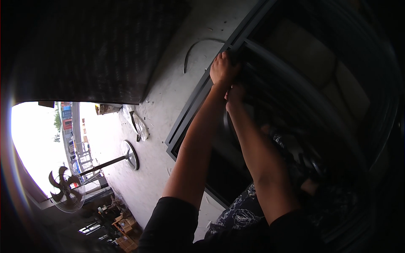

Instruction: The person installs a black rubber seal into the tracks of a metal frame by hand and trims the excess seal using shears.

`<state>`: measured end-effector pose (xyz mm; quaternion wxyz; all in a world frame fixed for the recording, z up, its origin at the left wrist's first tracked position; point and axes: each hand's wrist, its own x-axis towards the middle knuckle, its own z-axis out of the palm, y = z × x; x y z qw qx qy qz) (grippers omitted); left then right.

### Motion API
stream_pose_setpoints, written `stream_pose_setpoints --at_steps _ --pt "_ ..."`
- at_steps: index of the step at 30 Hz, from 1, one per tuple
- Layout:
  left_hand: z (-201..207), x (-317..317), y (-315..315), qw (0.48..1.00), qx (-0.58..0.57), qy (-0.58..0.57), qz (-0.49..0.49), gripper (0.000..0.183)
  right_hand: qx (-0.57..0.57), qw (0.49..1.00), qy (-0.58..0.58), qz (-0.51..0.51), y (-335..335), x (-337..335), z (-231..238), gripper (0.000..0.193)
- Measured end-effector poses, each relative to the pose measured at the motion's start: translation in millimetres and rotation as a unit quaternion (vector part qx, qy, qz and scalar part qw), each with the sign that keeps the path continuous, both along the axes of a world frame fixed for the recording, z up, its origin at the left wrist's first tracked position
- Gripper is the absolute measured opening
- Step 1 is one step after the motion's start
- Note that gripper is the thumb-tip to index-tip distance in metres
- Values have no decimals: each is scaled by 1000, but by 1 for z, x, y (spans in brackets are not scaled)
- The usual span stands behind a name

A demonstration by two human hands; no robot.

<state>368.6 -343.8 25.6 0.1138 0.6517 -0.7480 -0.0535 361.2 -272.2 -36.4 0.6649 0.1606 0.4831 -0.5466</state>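
A large dark grey metal frame (pixel 192 103) with dark panels, like a window or door frame, slants across the view in front of me. My left hand (pixel 223 68) is closed over its side rail, fingers curled toward the inner edge. Just below, inside the rail, my right hand (pixel 235 92) is closed in deep shadow; what its fingers hold is hidden. A thin dark flexible strip (pixel 188 51) curves over the floor beyond the rail and reaches the frame near my left hand.
A standing fan (pixel 67 189) with a round base (pixel 130 155) is at the left. Crumpled plastic (pixel 141 128) lies on the pale floor (pixel 147 177). Cardboard boxes (pixel 126 225) are piled at lower left, and a large dark sheet or panel (pixel 84 59) fills the upper left.
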Motion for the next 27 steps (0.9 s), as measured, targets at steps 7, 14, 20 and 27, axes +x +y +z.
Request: stream_pose_setpoints --at_steps 7,14,20,27 --pt "-4 -4 0 1000 15 -17 6 55 -117 989 -74 -59 9 10 -2 47" --pt "5 -11 -4 998 47 -17 34 57 -100 993 -18 66 42 47 -4 47" --pt "3 -18 -4 997 46 -17 59 54 -87 988 -5 127 51 58 -9 46" --pt "0 -1 -7 999 52 2 5 49 -92 990 21 104 44 64 -7 46"
